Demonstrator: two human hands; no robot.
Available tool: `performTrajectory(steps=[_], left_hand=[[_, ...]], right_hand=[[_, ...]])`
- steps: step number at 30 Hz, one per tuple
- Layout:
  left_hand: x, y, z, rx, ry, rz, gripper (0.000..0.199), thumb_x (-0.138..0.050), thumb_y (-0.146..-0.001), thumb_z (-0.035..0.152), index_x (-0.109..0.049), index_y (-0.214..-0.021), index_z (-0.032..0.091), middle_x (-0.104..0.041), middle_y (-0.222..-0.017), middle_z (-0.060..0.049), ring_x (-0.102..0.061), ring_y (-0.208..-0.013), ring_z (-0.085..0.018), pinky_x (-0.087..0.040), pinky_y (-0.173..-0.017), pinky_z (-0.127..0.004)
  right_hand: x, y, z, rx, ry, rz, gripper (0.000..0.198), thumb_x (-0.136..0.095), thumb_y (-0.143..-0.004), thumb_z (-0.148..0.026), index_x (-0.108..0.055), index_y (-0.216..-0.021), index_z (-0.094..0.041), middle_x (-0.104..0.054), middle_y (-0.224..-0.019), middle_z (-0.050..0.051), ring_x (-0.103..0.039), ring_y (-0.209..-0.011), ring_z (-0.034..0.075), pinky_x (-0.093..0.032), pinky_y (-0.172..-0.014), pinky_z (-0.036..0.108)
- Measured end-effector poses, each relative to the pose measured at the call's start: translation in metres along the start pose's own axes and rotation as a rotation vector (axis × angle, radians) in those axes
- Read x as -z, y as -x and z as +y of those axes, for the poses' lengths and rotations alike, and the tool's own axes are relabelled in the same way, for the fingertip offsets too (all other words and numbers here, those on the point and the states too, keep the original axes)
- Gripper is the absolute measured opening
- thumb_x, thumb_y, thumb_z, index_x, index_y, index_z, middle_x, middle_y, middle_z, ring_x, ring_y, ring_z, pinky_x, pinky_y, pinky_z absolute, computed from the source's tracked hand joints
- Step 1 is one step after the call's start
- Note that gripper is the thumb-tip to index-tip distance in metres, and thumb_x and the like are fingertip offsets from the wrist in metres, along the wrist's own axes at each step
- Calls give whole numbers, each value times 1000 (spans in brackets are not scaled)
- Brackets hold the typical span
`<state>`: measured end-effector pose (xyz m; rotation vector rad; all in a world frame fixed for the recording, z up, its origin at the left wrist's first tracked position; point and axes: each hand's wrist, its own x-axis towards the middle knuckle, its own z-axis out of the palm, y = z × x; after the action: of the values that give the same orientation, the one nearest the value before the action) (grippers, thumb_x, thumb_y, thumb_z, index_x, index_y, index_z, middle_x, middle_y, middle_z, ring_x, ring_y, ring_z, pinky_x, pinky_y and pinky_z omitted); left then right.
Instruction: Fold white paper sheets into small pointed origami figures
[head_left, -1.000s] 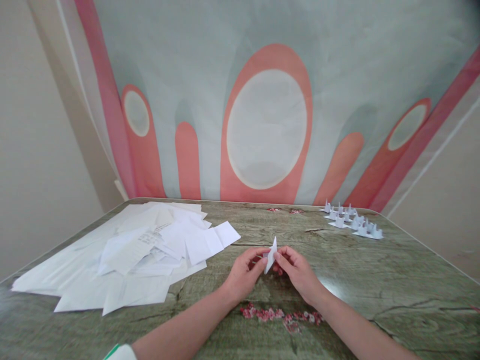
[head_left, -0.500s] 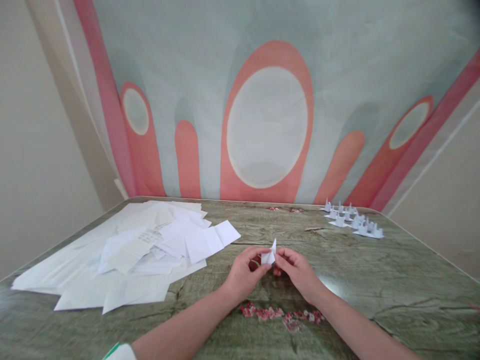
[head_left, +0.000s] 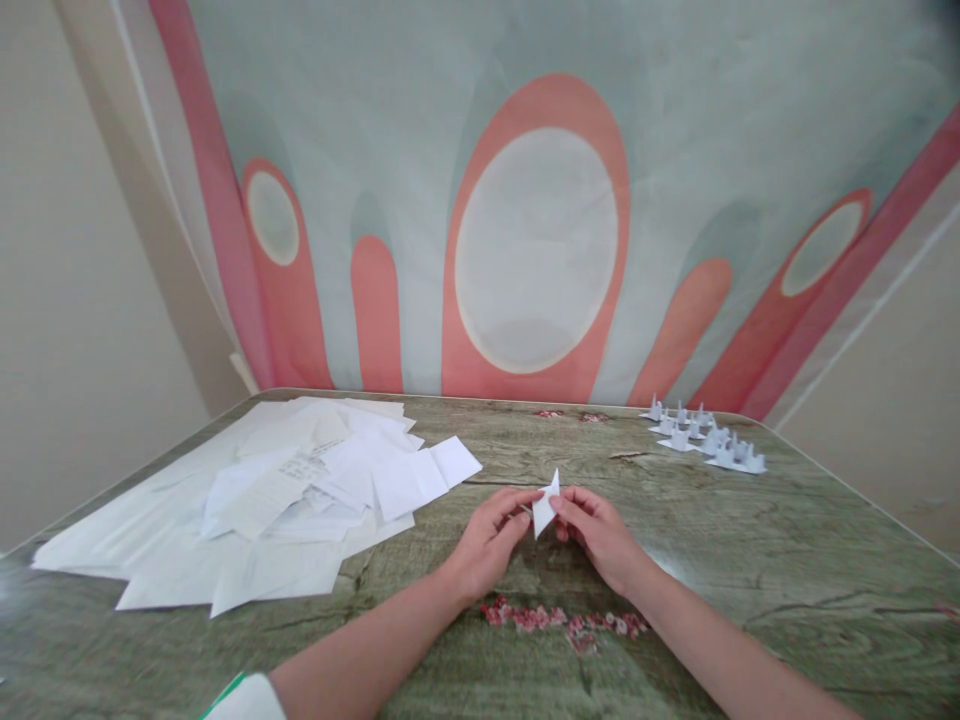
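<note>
A small piece of folded white paper [head_left: 547, 511], pointed at top and bottom, is held upright above the table between both hands. My left hand [head_left: 491, 538] pinches its left edge with thumb and fingers. On the other side, my right hand [head_left: 598, 532] grips the right edge, its thumb lying against the paper's face. Parts of the fingers behind the paper are hidden. Nearest to the left hand lies a creased white sheet [head_left: 411, 484], at the edge of the paper pile.
A broad pile of loose white sheets [head_left: 172, 510], some printed, covers the table's left side. Several small folded paper figures [head_left: 679, 439] with upright points stand at the back right. The wood-patterned table [head_left: 750, 560] meets a patterned backdrop [head_left: 536, 250] at its far edge.
The folded paper has turned between my fingers and now shows a longer, diamond-like face. My left thumb has shifted slightly back from its lower part. Both hands stay in nearly the same place.
</note>
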<state>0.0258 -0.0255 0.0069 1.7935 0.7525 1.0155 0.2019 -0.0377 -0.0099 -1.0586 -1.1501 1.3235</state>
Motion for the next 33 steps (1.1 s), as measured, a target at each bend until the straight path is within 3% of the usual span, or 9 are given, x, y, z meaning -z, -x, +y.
performTrajectory(steps=[6, 14, 33], left_hand=[[-4, 0, -5, 7, 22, -21, 35, -52, -80, 14, -56, -114, 20, -53, -106, -7, -54, -87, -15, -45, -74, -26], [-3, 0, -3, -8, 24, -66, 43, -47, -77, 6, -54, -117, 20, -50, -106, -6, -54, -87, -15, -46, -74, -26], [0, 0, 1, 14, 27, -113, 45, -52, -77, 12, -50, -121, 21, -47, -109, -7, -54, -86, -14, -47, -74, -26]], right_hand=[[2, 0, 3, 2, -10, -7, 25, -62, -77, -40, -54, -69, -17, -51, -58, -4, -44, -52, 8, -34, -54, 22], [3, -1, 2, -2, -8, -11, 25, -63, -76, -39, -54, -68, -17, -52, -58, -4, -44, -52, 9, -35, -55, 23], [1, -1, -3, -20, -17, 2, 29, -65, -72, -45, -56, -69, -18, -52, -57, -3, -44, -51, 10, -36, -54, 23]])
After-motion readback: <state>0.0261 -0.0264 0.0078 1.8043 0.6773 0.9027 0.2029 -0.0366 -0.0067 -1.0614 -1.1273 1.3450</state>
